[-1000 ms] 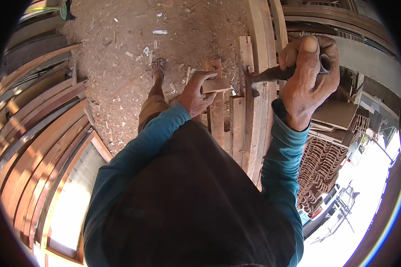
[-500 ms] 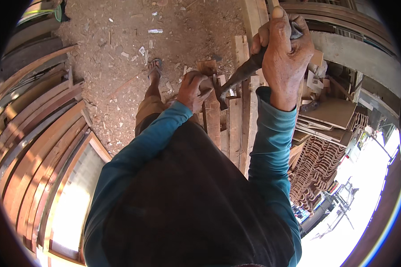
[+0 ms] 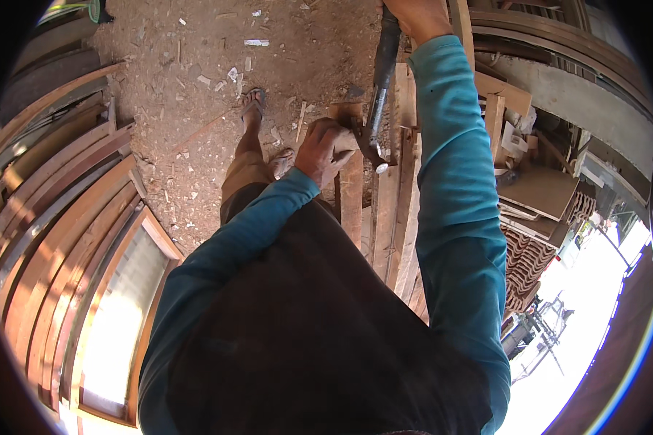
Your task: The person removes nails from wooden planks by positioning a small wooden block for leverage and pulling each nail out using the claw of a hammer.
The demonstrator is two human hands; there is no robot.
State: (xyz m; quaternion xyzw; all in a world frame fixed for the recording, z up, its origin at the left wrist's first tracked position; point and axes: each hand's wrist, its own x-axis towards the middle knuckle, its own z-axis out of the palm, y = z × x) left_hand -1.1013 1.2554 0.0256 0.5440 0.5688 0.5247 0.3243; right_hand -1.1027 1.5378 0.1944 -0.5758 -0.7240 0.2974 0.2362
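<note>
At the top edge my right hand (image 3: 418, 16), partly cut off by the picture's rim, is closed round a hammer (image 3: 376, 109). The hammer has a dark grip and a bright metal shaft. Its head hangs just right of my left hand (image 3: 322, 151), with the shiny striking face turned toward me. My left hand is closed, fingers curled together over the end of a brown wooden plank (image 3: 350, 196). Whatever those fingers pinch is hidden. Whether the hammer head touches anything cannot be made out.
More long boards (image 3: 387, 225) lie beside the plank. Stacked timber (image 3: 65, 239) and a framed glass panel (image 3: 127, 312) stand at left. Wood chips litter the dirt floor (image 3: 196, 87). At right are a concrete beam (image 3: 559, 90), sheets (image 3: 540, 190) and stacked curved tiles (image 3: 524, 264).
My right hand has moved up and away to the picture's top edge, and the hammer has swung more upright. My left hand has shifted slightly right and down, still closed.
</note>
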